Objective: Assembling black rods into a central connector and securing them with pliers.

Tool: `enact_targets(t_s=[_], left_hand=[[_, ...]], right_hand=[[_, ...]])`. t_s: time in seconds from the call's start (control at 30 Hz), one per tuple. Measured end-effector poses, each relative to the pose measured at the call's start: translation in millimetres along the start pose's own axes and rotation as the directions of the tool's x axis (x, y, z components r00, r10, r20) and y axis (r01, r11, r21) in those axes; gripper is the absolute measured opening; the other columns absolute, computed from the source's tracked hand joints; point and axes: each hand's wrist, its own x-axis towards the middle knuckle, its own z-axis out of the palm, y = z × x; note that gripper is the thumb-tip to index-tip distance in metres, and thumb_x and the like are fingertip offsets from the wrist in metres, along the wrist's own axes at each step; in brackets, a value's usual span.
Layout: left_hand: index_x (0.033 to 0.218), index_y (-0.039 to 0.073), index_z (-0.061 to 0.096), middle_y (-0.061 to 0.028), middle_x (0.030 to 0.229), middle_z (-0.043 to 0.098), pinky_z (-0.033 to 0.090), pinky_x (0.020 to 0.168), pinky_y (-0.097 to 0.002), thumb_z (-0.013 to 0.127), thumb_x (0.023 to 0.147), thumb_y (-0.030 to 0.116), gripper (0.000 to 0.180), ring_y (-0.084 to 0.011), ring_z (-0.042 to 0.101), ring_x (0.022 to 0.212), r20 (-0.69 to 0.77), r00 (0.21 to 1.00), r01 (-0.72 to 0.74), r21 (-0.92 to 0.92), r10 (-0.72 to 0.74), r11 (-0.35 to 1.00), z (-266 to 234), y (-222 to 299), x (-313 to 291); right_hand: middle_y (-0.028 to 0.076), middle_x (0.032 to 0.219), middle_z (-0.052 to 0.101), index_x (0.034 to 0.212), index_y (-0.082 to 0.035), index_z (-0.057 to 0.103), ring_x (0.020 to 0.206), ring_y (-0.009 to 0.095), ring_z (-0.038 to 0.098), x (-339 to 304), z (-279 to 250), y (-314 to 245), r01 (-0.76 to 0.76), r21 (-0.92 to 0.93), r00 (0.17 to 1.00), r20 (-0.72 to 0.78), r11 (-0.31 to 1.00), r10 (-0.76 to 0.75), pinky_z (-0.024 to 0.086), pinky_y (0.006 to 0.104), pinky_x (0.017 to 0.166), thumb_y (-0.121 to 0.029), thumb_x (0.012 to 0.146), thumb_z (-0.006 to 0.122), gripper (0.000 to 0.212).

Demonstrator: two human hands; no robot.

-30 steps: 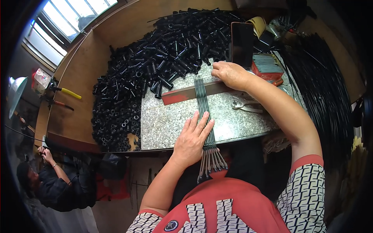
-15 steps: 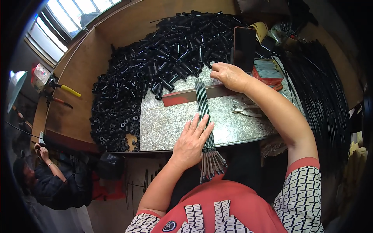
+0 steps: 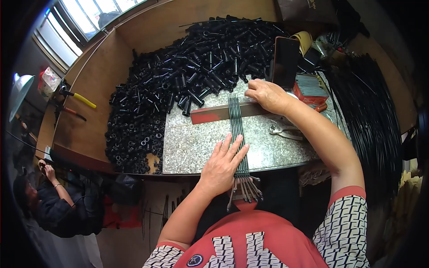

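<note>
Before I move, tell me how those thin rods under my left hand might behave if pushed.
The thin rods may roll or spread sideways, being slim and laid side by side, with near ends splayed. They look fairly stiff, lying nearly straight across the bar. Pushed toward you, they could tip, since those ends overhang the tabletop.

Window: a barred window (image 3: 96, 18) at the upper left, its panes bright white.
Wall: a dim grey wall (image 3: 35, 67) below and left of it.
Back board: a brown wooden back board (image 3: 167, 22) closing the far side.
Left board: a wooden left board (image 3: 87, 129) meeting it at a corner, darker along its lower edge.
Tabletop: a speckled grey tabletop (image 3: 190, 154), shiny near its front edge.
Lamp: a pale bell-shaped lamp shade (image 3: 21, 96) at the far left.
Floor: a pale floor (image 3: 132, 243) in shade, lower left.
</note>
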Motion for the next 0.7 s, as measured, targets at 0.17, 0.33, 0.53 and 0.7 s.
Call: enact_targets(t_s=[0.17,0.33,0.53,0.7], left_hand=[[0.139,0.01,0.041,-0.0153,0.145,0.037,0.03,0.108,-0.0495,0.066,0.064,0.004,0.079,-0.0383,0.032,0.135,0.02,1.0,0.006,-0.001,-0.006,1.0,1.0,-0.4,1.8],[0.139,0.01,0.04,-0.0152,0.145,0.037,0.03,0.108,-0.0492,0.069,0.063,0.006,0.081,-0.0382,0.033,0.135,0.012,1.0,0.008,-0.009,-0.008,1.0,-0.1,2.7,1.9],[0.134,0.005,0.045,-0.0194,0.142,0.04,0.031,0.106,-0.0508,0.064,0.073,0.059,0.084,-0.0415,0.035,0.132,-0.033,0.999,-0.036,0.058,0.038,0.998,5.2,-1.8,-1.0],[0.139,0.009,0.039,-0.0151,0.145,0.036,0.031,0.108,-0.0481,0.082,0.06,0.029,0.093,-0.0375,0.033,0.135,0.01,1.0,0.0,0.007,0.0,1.0,-1.9,-1.8,-4.0]], right_hand=[[0.011,0.093,0.055,0.095,-0.003,0.062,0.092,0.028,0.056,3.7,4.2,-2.7,0.017,0.018,0.999,-0.029,1.0,-0.017,0.048,0.0374,0.08,-0.005,0.08,0.056,0.017],[0.013,0.095,0.054,0.093,-0.002,0.062,0.094,0.03,0.056,8.1,0.4,-13.4,-0.057,0.049,0.998,0.023,0.997,0.056,0.048,0.0382,0.082,-0.006,0.081,0.056,0.014],[0.014,0.099,0.055,0.106,-0.003,0.062,0.098,0.031,0.056,5.2,-5.1,-20.4,-0.046,0.28,0.995,-0.071,0.959,0.069,0.048,0.0388,0.085,0.0,0.078,0.058,0.029],[0.011,0.097,0.057,0.099,-0.003,0.061,0.089,0.031,0.06,-19.0,-47.8,3.3,-0.176,0.114,0.956,-0.216,0.978,0.198,0.051,0.0371,0.074,0.003,0.08,0.062,0.019]])
